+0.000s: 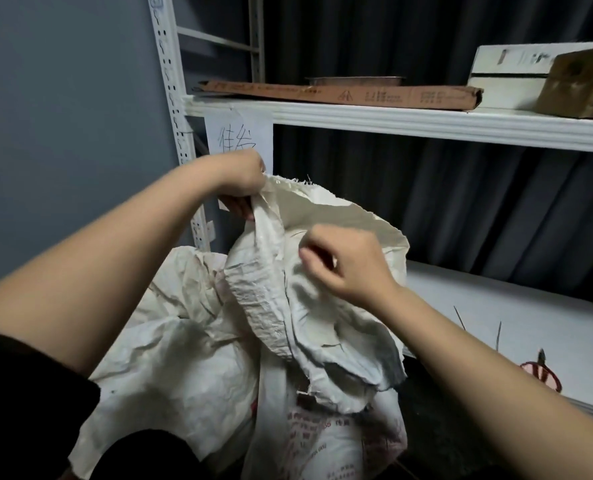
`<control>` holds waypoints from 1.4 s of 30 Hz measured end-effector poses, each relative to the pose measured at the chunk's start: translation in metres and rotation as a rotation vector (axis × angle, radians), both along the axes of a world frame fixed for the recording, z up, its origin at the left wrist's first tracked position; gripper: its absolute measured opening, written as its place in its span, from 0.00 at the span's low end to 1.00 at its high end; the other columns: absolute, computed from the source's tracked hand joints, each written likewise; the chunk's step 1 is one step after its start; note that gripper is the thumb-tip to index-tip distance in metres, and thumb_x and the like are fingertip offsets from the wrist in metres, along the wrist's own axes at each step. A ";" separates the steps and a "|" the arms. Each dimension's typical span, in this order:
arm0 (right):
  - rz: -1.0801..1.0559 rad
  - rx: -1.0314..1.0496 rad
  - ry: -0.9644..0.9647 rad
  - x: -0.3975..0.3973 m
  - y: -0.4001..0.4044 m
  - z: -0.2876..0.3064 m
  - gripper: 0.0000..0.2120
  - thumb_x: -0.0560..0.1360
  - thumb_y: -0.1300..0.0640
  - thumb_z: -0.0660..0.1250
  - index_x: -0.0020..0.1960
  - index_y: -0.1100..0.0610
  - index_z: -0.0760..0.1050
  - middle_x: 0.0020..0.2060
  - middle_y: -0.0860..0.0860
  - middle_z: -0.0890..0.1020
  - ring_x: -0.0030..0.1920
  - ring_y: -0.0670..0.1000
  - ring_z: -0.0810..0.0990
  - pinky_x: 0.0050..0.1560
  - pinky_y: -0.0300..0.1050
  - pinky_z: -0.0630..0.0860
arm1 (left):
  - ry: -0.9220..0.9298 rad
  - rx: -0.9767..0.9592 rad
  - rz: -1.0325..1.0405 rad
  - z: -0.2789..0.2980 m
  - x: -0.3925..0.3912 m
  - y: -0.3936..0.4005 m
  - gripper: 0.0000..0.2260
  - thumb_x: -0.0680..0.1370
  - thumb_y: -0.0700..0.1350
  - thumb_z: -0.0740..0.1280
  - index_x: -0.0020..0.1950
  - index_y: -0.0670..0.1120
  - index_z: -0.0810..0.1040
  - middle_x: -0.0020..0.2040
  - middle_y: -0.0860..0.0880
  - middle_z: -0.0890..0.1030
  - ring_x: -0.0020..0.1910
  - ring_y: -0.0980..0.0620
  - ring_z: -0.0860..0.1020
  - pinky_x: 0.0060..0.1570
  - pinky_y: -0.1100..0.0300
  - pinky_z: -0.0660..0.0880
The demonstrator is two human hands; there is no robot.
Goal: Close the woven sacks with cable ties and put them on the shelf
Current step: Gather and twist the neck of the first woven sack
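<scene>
The crumpled white woven plastic sack (pixel 288 306) stands before the white metal shelf (pixel 426 123), its mouth lifted by our left hand (pixel 243 181) pinching the rim while our right hand (pixel 343 261) pinches the near edge, likely gathering it for tying.

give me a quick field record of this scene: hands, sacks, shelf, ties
left hand: grips the raised edge of the sack mouth
right hand: fingers pinch the sack fabric lower down
front sack: white woven, mouth open, not yet tied, red print low on it
second sack: crumpled, to its left
lower shelf: thin dark cable ties lie on it
upper shelf: flat cardboard box, cartons at right
paper label: hangs from the upper shelf edge
</scene>
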State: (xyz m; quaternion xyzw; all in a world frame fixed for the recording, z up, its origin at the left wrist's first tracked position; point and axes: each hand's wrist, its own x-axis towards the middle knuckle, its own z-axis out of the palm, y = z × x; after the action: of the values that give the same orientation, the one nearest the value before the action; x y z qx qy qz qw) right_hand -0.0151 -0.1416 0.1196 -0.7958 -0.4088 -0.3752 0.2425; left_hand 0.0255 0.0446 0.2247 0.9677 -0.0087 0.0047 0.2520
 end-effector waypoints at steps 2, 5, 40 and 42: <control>-0.074 -0.187 0.211 -0.002 0.004 -0.006 0.22 0.74 0.40 0.51 0.46 0.52 0.79 0.40 0.46 0.81 0.41 0.49 0.79 0.40 0.46 0.74 | 0.009 -0.011 -0.013 0.001 -0.002 -0.001 0.10 0.80 0.35 0.55 0.44 0.37 0.74 0.23 0.43 0.78 0.19 0.51 0.78 0.19 0.62 0.75; -0.117 -0.495 0.480 0.002 0.006 -0.022 0.31 0.74 0.29 0.49 0.61 0.49 0.74 0.59 0.49 0.79 0.58 0.52 0.77 0.58 0.50 0.73 | -0.024 -0.087 -0.017 0.000 -0.005 -0.001 0.12 0.79 0.33 0.54 0.41 0.37 0.74 0.23 0.43 0.76 0.17 0.55 0.75 0.18 0.66 0.72; -0.224 0.215 0.144 0.017 -0.031 0.122 0.14 0.74 0.46 0.68 0.55 0.52 0.73 0.48 0.45 0.80 0.49 0.50 0.78 0.49 0.51 0.74 | -0.300 -0.975 -0.185 -0.022 -0.009 -0.056 0.12 0.81 0.44 0.59 0.41 0.46 0.78 0.41 0.46 0.82 0.44 0.47 0.80 0.47 0.55 0.74; -0.125 0.341 0.394 0.020 -0.045 0.116 0.21 0.71 0.48 0.72 0.60 0.52 0.70 0.51 0.42 0.77 0.51 0.46 0.76 0.53 0.45 0.73 | -0.396 -1.040 -0.070 -0.005 -0.003 -0.043 0.12 0.80 0.44 0.58 0.43 0.45 0.79 0.45 0.45 0.84 0.47 0.44 0.82 0.52 0.52 0.76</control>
State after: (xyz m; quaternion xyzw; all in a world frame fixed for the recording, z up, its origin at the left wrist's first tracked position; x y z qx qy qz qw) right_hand 0.0052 -0.1870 0.2353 -0.8248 -0.2345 -0.2909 0.4244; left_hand 0.0220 0.0014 0.2198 0.6958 -0.0845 0.1819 0.6897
